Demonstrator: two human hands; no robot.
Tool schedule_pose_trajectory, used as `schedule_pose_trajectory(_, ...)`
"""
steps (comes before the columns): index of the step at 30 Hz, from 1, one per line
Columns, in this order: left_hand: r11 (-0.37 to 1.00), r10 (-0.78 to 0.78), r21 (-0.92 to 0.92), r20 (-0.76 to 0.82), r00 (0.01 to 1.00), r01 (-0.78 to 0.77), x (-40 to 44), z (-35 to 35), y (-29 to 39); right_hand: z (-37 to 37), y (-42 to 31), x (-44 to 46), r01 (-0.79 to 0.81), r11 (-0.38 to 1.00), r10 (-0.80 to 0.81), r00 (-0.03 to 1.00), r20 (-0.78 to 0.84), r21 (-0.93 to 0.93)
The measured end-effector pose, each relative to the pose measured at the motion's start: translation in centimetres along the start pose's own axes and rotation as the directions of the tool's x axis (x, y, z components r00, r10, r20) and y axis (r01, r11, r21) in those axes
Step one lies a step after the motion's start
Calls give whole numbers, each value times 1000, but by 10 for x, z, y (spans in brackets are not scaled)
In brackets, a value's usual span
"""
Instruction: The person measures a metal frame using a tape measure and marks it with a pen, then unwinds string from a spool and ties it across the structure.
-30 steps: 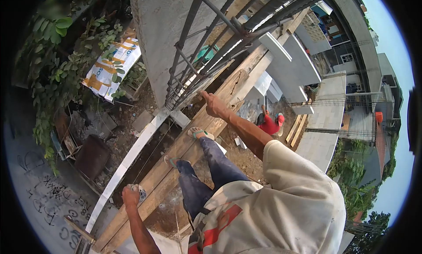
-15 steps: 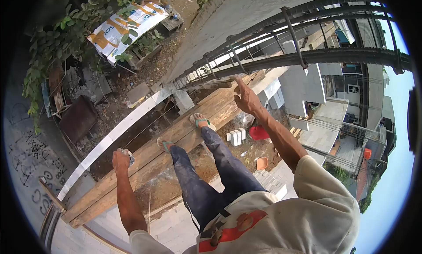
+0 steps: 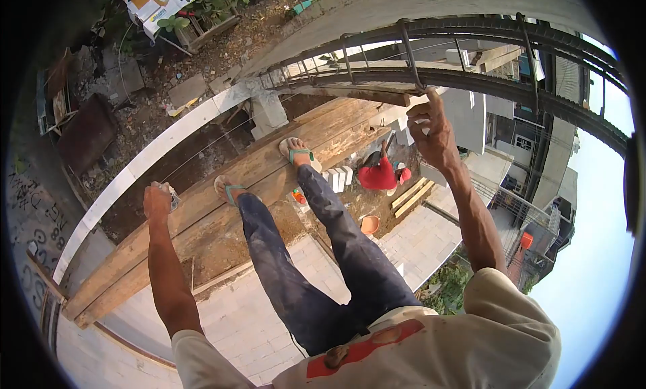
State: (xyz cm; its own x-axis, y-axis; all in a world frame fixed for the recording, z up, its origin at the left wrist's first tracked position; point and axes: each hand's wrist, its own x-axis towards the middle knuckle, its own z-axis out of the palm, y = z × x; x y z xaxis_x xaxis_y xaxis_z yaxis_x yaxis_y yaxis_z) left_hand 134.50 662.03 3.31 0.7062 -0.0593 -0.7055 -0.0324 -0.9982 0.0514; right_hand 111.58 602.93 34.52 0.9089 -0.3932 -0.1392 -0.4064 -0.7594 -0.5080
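Observation:
My left hand [image 3: 157, 202] is closed around a small pale, shiny bundle [image 3: 174, 198], its kind unclear, above the left part of the wooden planks [image 3: 118, 275]. My right hand [image 3: 432, 135] is raised by the steel rebar cage [image 3: 471, 80]. Its index finger reaches up to the lower bar near a stirrup [image 3: 408, 49], while the other fingers are bent and apart; nothing shows in them. Whether the fingertip touches the steel I cannot tell. Both my sandalled feet [image 3: 296, 152] stand on the planks.
A person in a red shirt [image 3: 378, 176] crouches below the planks, near several white blocks [image 3: 338, 179] and an orange basin [image 3: 370, 225]. A curved white block wall top [image 3: 145, 162] runs beyond the planks. A wooden piece [image 3: 377, 94] lies under the rebar.
The view has shifted, showing more of the person below. My right hand has come up beside the rebar, its fingers more bent. My left hand still holds the pale bundle.

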Motion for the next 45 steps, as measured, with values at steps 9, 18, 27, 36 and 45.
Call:
schedule_pose_trajectory(9, 998, 41, 39, 71, 997, -44, 78, 55, -15, 6, 4, 3, -73, 993, 79, 995, 58, -87)
schedule_pose_trajectory(18, 990, 120, 76, 40, 992, -122, 125, 99, -40, 0, 6, 2, -51, 998, 56, 990, 131, -41)
schedule_pose_trajectory(27, 984, 111, 145, -23, 994, -107, 139, 106, -42, 2, -6, 2, -184, 982, 189, 973, 135, -47)
schedule_pose_trajectory(36, 968, 241, 154, -319, 916, -201, 130, 67, -53, -4, -4, 6, -97, 990, 107, 989, 102, -103)
schedule_pose_trajectory(45, 984, 175, 75, -235, 956, -161, 83, 62, -56, -4, 8, 4, -59, 981, 78, 992, 95, -184)
